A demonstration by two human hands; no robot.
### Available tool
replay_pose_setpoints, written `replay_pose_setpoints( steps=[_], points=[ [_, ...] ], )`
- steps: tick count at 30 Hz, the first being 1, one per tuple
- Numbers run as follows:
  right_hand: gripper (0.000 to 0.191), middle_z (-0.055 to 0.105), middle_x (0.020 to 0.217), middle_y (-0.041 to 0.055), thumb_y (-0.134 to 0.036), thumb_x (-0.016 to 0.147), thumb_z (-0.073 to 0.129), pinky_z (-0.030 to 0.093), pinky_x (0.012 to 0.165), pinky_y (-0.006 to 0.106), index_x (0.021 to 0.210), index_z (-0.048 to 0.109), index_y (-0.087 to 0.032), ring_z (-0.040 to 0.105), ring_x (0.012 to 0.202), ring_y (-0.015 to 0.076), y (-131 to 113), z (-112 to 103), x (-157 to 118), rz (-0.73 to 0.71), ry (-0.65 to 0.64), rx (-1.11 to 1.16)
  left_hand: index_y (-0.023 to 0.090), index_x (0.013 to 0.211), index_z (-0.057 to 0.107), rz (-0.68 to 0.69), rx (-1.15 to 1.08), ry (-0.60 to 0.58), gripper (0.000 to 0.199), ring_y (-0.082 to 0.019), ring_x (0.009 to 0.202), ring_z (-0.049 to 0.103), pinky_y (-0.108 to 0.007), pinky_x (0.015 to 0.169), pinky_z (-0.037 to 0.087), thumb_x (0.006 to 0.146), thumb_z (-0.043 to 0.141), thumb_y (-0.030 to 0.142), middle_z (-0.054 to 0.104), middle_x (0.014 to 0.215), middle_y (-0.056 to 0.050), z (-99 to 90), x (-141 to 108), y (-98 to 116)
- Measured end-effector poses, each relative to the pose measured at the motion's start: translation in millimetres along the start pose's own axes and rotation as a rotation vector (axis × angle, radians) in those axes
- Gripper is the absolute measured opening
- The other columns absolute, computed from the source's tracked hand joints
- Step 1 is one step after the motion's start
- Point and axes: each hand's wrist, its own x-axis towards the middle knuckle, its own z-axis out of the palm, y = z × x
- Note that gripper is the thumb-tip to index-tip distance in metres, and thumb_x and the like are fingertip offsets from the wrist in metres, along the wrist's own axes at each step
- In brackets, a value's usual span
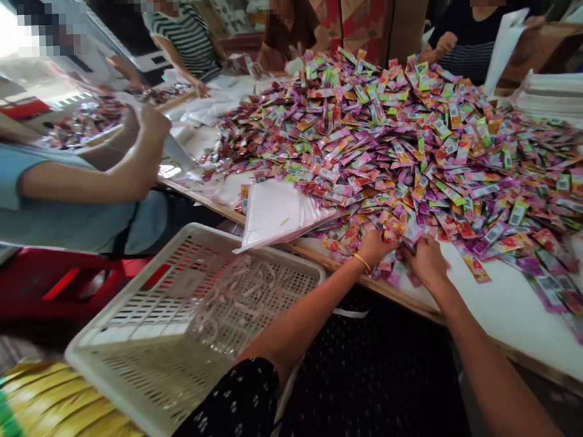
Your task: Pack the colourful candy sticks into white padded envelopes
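A big heap of small, flat printed packets point(365, 139) in pink, purple, orange and green covers much of the white table point(505, 306). At the heap's near edge, my left hand point(376, 246), with a gold bracelet at the wrist, has its fingers curled around some packets. Close to its right, my right hand point(427, 261) is also closed on packets, its fingertips partly hidden among them. Left of my hands, a stack of white plastic bags point(286, 212) lies on the packets and juts past the table edge.
Below the table edge on the left stands a white slatted basket point(196, 231) with clear plastic strips inside. A yellow strapped bundle point(59, 411) and a red crate point(26, 285) are beside it. Co-workers sit around the table; one blue-sleeved arm point(94, 177) is at left.
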Motion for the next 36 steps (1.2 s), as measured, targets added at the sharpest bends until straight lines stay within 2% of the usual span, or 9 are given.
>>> replay_pose_setpoints(
  steps=[5, 8, 11, 15, 18, 23, 28, 31, 36],
  points=[
    [0.034, 0.06, 0.111, 0.0178, -0.03, 0.082, 0.054, 0.043, 0.094, 0.041, 0.108, 0.065, -0.01, 0.054, 0.104, 0.0286, 61, -9, -29, 0.072, 0.037, 0.08, 0.01, 0.094, 0.067, -0.002, -0.845, -0.253, 0.029, -0.013, 0.068, 0.061, -0.026, 0.07, 0.05, 0.076, 0.072, 0.032, 0.066, 0.077, -0.003, 22.9, -9, 15],
    [0.043, 0.063, 0.107, 0.016, -0.035, 0.08, 0.052, 0.045, 0.093, 0.044, 0.114, 0.064, -0.011, 0.058, 0.096, 0.0259, 82, -20, -38, 0.265, 0.097, 0.32, 0.013, 0.111, 0.064, -0.007, -1.055, -0.487, 0.045, -0.018, 0.075, 0.069, -0.032, 0.074, 0.055, 0.074, 0.076, 0.033, 0.071, 0.088, -0.008, 22.9, 0, 29],
    [0.044, 0.066, 0.09, 0.0074, -0.041, 0.082, 0.048, 0.049, 0.083, 0.04, 0.113, 0.063, -0.015, 0.06, 0.078, 0.0194, 82, -30, -44, 0.453, 0.113, 0.729, 0.013, 0.116, 0.062, -0.013, -1.091, -0.606, 0.049, -0.023, 0.086, 0.072, -0.037, 0.08, 0.057, 0.072, 0.078, 0.027, 0.073, 0.098, -0.012, 31.2, -1, 36],
    [0.042, 0.063, 0.074, -0.0009, -0.04, 0.07, 0.064, 0.052, 0.071, 0.031, 0.106, 0.063, -0.018, 0.059, 0.065, 0.0135, 60, -36, -55, 0.604, 0.102, 1.328, 0.01, 0.111, 0.065, -0.185, -1.075, -0.598, 0.038, -0.025, 0.093, 0.072, -0.04, 0.088, 0.056, 0.074, 0.071, 0.017, 0.075, 0.098, -0.014, 50.2, -17, 29],
    [0.041, 0.065, 0.072, -0.0011, -0.037, 0.066, 0.07, 0.054, 0.064, 0.029, 0.102, 0.064, -0.018, 0.06, 0.064, 0.0132, 44, -35, -62, 0.686, 0.032, 1.584, 0.006, 0.105, 0.068, -0.361, -1.074, -0.604, 0.029, -0.025, 0.094, 0.072, -0.042, 0.092, 0.055, 0.08, 0.059, 0.018, 0.075, 0.095, -0.017, 56.6, -26, 21],
    [0.034, 0.069, 0.083, 0.0025, -0.037, 0.072, 0.07, 0.057, 0.064, 0.031, 0.1, 0.065, -0.018, 0.066, 0.074, 0.0161, 33, -29, -67, 0.66, -0.019, 1.701, 0.007, 0.106, 0.069, -0.414, -1.068, -0.694, 0.035, -0.027, 0.099, 0.071, -0.044, 0.096, 0.052, 0.077, 0.055, 0.018, 0.076, 0.098, -0.016, 52.6, -32, 17],
    [0.029, 0.069, 0.082, 0.0031, -0.042, 0.081, 0.061, 0.059, 0.067, 0.033, 0.1, 0.064, -0.019, 0.067, 0.074, 0.0171, 38, -29, -64, 0.696, -0.069, 1.749, 0.008, 0.096, 0.068, -0.448, -0.974, -0.722, 0.027, -0.026, 0.084, 0.071, -0.042, 0.083, 0.055, 0.08, 0.061, 0.029, 0.075, 0.092, -0.016, 51.5, -39, 18],
    [0.031, 0.069, 0.081, 0.0027, -0.048, 0.084, 0.057, 0.059, 0.072, 0.036, 0.1, 0.061, -0.022, 0.068, 0.078, 0.0191, 33, -36, -58, 0.758, -0.118, 1.764, 0.009, 0.091, 0.066, -0.36, -0.925, -0.602, 0.027, -0.02, 0.077, 0.068, -0.037, 0.081, 0.054, 0.078, 0.068, 0.033, 0.073, 0.089, -0.012, 63.5, -46, 24],
    [0.067, 0.069, 0.095, 0.0091, -0.08, 0.082, 0.036, 0.057, 0.083, 0.041, 0.103, 0.061, -0.022, 0.065, 0.103, 0.0258, 16, -60, -50, 0.507, -0.201, 1.754, 0.014, 0.096, 0.063, 0.003, -0.812, -0.353, 0.044, -0.013, 0.082, 0.063, -0.025, 0.083, 0.05, 0.061, 0.086, 0.026, 0.069, 0.086, -0.001, 87.5, -56, 41]
  ],
)
